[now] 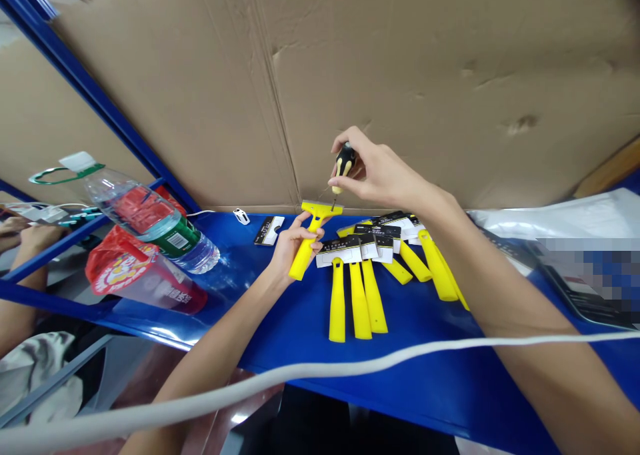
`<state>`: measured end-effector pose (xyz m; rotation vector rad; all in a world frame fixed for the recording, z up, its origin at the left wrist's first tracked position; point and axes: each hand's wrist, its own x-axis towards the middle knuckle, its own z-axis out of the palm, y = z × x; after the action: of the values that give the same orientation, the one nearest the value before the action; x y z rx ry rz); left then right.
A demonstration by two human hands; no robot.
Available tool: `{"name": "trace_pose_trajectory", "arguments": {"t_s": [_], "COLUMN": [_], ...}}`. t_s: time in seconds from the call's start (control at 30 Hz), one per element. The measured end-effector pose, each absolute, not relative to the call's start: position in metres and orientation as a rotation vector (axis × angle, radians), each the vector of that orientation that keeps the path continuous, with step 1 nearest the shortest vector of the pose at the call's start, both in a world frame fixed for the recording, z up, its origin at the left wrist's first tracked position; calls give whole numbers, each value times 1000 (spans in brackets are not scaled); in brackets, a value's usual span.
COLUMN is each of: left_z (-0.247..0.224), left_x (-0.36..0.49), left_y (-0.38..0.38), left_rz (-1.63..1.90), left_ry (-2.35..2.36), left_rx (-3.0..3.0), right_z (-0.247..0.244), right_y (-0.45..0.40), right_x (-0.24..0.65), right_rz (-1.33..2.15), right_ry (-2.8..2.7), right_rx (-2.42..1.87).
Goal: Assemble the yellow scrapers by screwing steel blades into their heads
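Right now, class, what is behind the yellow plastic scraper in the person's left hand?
A glossy blue shelf and, above it, a tan cardboard sheet. The yellow scraper hides the shelf behind it, and the left hand's fingers cover part of its handle.

Left of the left hand (293,251) lie a plastic water bottle (160,221) and a red-labelled plastic container (145,275). A cardboard sheet (400,75) stands behind the hand.

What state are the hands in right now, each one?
Left hand: closed, gripping a yellow-handled scraper.
Right hand: closed, pinching a black-and-yellow screwdriver by its handle.
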<state>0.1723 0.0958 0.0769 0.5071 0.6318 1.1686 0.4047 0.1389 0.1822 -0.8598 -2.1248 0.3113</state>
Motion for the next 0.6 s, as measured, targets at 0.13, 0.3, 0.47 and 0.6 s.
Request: {"name": "trace_pose_trajectory", "arguments": {"t_s": [0.13, 0.3, 0.47, 0.6], "left_z": [77, 76, 77, 78], "left_x": [173, 170, 170, 171], "left_y": [95, 97, 97, 95], "left_rz": [1161, 1171, 1168, 1179], "left_ry": [624, 609, 605, 595], "left_rx": [523, 513, 508, 513], "right_z": [182, 182, 180, 178], "right_y": [140, 137, 142, 143], "right_x": [406, 405, 405, 407], "right_rz": [310, 430, 271, 322], "right_ry": [-2107, -2086, -2072, -2078], "right_rx": [-846, -766, -869, -824]}}
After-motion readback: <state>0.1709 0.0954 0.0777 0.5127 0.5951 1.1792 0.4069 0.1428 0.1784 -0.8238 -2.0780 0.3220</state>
